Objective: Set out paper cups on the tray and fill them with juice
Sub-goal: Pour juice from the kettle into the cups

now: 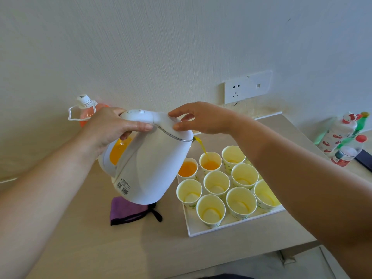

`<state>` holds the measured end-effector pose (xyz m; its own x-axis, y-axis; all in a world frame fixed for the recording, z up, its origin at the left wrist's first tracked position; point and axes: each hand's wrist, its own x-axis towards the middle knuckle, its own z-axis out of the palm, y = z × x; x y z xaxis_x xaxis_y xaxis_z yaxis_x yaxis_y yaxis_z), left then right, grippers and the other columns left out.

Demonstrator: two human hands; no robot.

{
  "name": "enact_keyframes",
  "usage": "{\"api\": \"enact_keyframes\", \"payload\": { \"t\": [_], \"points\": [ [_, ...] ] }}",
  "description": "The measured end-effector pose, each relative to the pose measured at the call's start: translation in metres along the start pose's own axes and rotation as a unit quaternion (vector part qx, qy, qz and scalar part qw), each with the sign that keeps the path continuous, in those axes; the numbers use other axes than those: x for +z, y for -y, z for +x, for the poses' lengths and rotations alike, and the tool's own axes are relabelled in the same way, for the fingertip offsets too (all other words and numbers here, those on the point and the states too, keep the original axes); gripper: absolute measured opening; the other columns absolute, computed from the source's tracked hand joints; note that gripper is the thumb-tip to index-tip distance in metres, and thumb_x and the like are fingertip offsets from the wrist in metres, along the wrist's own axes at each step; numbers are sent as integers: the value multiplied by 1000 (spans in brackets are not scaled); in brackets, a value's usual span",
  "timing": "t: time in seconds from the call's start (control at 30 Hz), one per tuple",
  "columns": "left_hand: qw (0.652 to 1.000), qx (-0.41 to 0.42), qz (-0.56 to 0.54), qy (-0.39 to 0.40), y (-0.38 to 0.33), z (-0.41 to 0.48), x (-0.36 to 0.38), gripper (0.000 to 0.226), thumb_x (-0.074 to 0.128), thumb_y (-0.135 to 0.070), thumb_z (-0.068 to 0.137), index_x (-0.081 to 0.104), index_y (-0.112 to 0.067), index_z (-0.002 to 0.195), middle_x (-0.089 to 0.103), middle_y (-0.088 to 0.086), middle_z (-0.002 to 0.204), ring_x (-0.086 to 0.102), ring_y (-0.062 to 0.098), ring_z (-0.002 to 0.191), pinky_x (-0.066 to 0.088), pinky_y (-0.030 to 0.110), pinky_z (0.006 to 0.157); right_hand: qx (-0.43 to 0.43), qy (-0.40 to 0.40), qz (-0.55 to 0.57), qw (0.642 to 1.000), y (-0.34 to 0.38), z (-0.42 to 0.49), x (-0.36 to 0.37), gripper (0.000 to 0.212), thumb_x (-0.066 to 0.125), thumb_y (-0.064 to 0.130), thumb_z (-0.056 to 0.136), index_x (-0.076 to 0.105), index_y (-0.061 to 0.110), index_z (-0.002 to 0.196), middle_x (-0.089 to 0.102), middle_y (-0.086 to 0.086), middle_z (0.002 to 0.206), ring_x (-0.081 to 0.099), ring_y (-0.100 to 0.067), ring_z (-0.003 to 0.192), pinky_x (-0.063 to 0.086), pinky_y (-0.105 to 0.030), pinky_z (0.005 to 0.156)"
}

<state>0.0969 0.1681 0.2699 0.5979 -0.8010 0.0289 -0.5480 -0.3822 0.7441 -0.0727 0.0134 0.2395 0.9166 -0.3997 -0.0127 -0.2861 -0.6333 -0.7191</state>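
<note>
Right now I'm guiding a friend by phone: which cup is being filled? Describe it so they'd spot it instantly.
Find the white tray on the beige table, right of the tilted white kettle. In the tray's back row, the cup being filled is second from the left. It alone has an orange stream falling into it; its left neighbour already holds juice, and the other cups are empty.

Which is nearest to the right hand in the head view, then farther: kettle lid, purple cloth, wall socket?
From the right hand:
1. Kettle lid, touching its fingertips.
2. Wall socket, up and to the right on the wall.
3. Purple cloth, on the table under the kettle.
</note>
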Motion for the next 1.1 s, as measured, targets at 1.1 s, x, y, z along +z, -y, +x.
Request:
{"api": "enact_keyframes", "payload": {
  "t": [1.1],
  "points": [
    [1000,-12,14,-8,-5,-1,-4,99,82,-54,28,60,12,98,45,1,47,40,15,49,32,30,54,-8,-1,6,1000,1,-6,-3,44,62,35,89,53,28,132,55,12,131,56,-8,110,34,-20,90]
  ]
}}
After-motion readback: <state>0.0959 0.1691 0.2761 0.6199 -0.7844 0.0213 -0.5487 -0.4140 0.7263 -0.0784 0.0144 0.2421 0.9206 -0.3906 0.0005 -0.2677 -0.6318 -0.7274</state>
